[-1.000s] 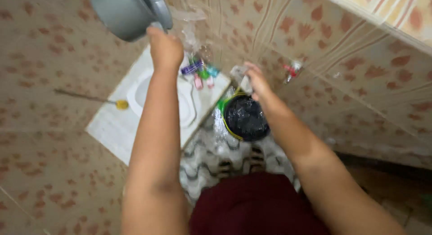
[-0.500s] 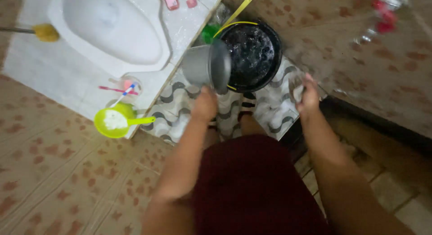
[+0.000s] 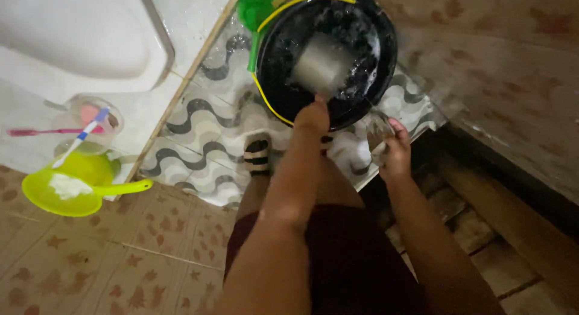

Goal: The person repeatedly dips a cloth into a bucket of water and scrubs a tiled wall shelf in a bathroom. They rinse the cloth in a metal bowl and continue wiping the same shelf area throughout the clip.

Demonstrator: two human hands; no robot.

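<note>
Our left hand (image 3: 312,117) grips grey plastic dipper (image 3: 322,64), plunged in water of black round bucket (image 3: 380,79); right hand (image 3: 395,153) pinches clear crumpled plastic bag (image 3: 377,133) beside rim; scooping underway, dipper not lifted

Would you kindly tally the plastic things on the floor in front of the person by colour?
Black: 1, the bucket
Grey: 1, the scoop that the left hand dips into the bucket
Yellow-green: 1, the ladle-shaped dipper
Green: 1, the item behind the bucket
Clear: 1, the cup holding toothbrushes
Total: 5
</note>
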